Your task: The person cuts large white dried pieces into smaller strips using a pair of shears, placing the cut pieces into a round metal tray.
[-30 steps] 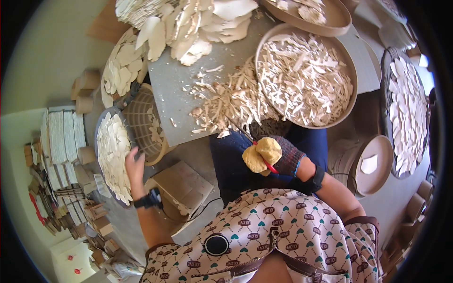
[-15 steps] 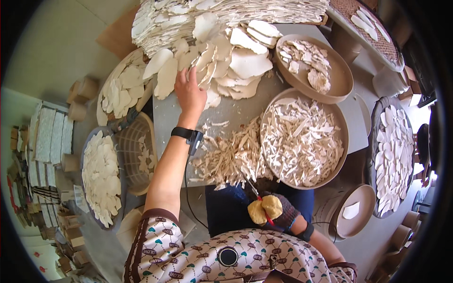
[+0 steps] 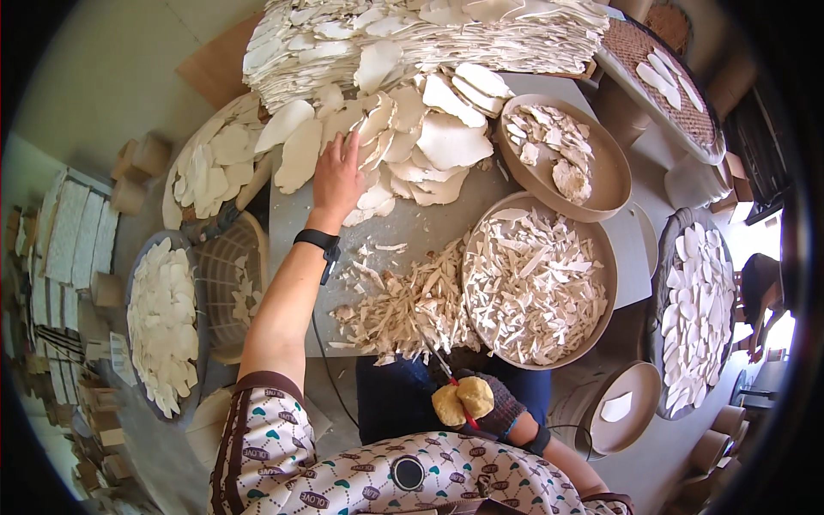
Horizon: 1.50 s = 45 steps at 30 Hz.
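Note:
My bare left hand (image 3: 338, 178) stretches over the table with its fingers extended. Its fingertips lie on or just at a pile of thin, pale, flat slices (image 3: 390, 129). Nothing is gripped there. Low over my lap, my right hand (image 3: 499, 409) in a dark knitted glove is closed around shears with red handles and yellow padding (image 3: 463, 402). The shear blades point up and left toward the table edge. Near those blades lies a heap of cut pale strips (image 3: 412, 300), which touches a round tray of similar strips (image 3: 612, 296).
Behind the pile rises a tall stack of slices (image 3: 429, 39). An oval tray of broken pieces (image 3: 618, 193) overlaps the strip tray's far side. A slatted basket (image 3: 221, 283) stands left, a round bin (image 3: 644, 399) lower right. A person (image 3: 760, 296) shows at the far right.
The left hand's fingers have straightened over the slices. The whole view has shifted slightly, with the table lower in it. The right hand still grips the shears over the lap.

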Each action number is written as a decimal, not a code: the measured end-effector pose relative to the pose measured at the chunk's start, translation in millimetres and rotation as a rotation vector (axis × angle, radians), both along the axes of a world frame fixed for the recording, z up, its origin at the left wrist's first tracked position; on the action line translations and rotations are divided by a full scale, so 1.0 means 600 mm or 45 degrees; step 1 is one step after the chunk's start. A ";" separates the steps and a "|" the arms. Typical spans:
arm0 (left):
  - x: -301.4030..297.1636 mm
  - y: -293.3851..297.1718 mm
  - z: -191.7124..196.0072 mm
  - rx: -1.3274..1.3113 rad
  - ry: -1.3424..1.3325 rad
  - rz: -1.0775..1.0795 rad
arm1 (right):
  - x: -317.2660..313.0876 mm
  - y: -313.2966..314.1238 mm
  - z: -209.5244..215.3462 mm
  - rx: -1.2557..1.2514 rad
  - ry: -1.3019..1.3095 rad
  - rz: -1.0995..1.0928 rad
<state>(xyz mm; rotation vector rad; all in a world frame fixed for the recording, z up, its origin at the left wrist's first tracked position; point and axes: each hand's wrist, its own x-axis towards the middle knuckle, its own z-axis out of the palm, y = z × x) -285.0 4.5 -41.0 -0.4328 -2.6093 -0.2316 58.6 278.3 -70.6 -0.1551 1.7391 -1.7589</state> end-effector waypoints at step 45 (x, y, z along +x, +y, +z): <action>0.150 -0.019 0.040 1.306 -1.093 -0.144 | 0.011 -0.013 0.004 -0.355 -0.200 -0.202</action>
